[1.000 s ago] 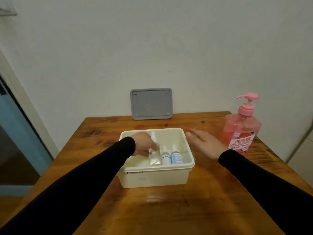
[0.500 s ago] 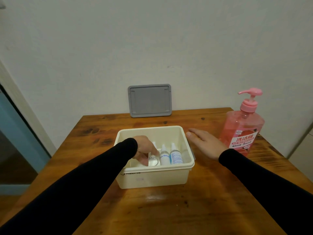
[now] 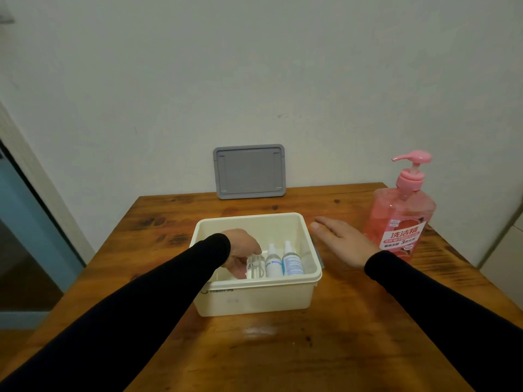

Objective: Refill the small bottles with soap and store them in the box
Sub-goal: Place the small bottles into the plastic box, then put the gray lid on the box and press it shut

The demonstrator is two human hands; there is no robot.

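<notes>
Our left hand [image 3: 240, 251] grips clear bottle [image 3: 255, 267] in cream box [image 3: 254, 299], labelled bottles at 3 o'clock | right hand [image 3: 341, 240] flat, holding nothing | wooden table [image 3: 283, 349], white wall [image 3: 254, 80]

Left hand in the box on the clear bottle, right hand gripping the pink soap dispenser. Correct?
Not quite. The head view shows the right hand flat on the table, apart from the pink soap dispenser. The left hand is in the box on the clear bottle.

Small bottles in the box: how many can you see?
3, in a row along the cream box's near wall: a clear bottle at the left hand, a white-labelled bottle in the middle, a blue-labelled bottle rightmost. The hand may hide more.
</notes>
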